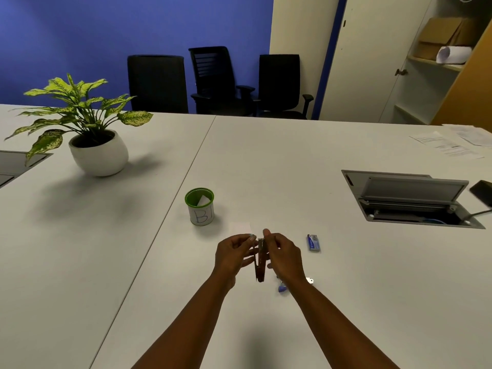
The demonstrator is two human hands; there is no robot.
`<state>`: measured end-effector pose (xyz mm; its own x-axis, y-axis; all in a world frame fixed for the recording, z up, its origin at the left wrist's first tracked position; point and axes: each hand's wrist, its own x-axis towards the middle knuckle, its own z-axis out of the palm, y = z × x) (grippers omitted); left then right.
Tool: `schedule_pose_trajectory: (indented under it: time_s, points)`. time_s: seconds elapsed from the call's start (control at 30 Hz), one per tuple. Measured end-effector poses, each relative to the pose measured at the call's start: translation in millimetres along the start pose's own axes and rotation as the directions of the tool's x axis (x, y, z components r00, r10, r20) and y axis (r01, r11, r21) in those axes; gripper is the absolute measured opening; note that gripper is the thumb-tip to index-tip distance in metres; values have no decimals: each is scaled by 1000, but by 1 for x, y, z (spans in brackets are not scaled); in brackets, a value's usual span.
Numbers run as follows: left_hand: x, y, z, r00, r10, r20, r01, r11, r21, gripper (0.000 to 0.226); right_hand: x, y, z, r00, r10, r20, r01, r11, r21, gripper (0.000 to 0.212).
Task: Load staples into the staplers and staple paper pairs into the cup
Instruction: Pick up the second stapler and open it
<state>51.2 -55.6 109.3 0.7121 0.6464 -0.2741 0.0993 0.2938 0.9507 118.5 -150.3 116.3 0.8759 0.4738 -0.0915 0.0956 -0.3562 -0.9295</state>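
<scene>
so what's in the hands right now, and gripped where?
A dark red stapler, opened up, held between both hands: left hand fingers on its left side, right hand fingers on its right side near the top.

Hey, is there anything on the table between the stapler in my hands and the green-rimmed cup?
Nothing visible blocks it. The stapler, held by both hands, sits near-right of the cup; only bare table and a faint white paper slip lying flat lie between them.

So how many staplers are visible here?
2. A dark red stapler is held open between both hands; a blue stapler lies on the table, mostly hidden under the right wrist. Others may be hidden.
</scene>
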Motion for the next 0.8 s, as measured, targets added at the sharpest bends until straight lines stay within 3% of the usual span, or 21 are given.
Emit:
schedule_pose_trajectory:
  time_s: [0.1,0.23,0.4,0.53,0.63,0.73,0.8]
  points:
    - [0,-1,4,1000,6,23,-7,1000,30,9,3,-1,0,998,-52,-35,48,993,-106,33]
    - [-1,-5,8,999,37,40,-43,986,160,30,4,-2,3,996,-89,-16,87,989,-116,28]
    - [0,-16,21,916,377,-137,-311,883,351,35,1,-5,17,996,-67,-62,65,997,-43,28]
    - [1,-18,28,881,444,-165,-347,841,415,36,-3,-6,25,974,-124,-188,117,992,-47,25]
    - [1,-16,30,875,447,-184,-340,840,422,36,-5,-10,28,952,-176,-248,168,984,-56,23]
    - [8,-13,29,893,255,-371,-176,956,234,31,-2,-14,26,892,-194,-408,204,979,-20,26]
    - [11,-11,27,900,181,-396,-133,980,148,39,-3,-17,25,860,-245,-448,262,965,-25,24]
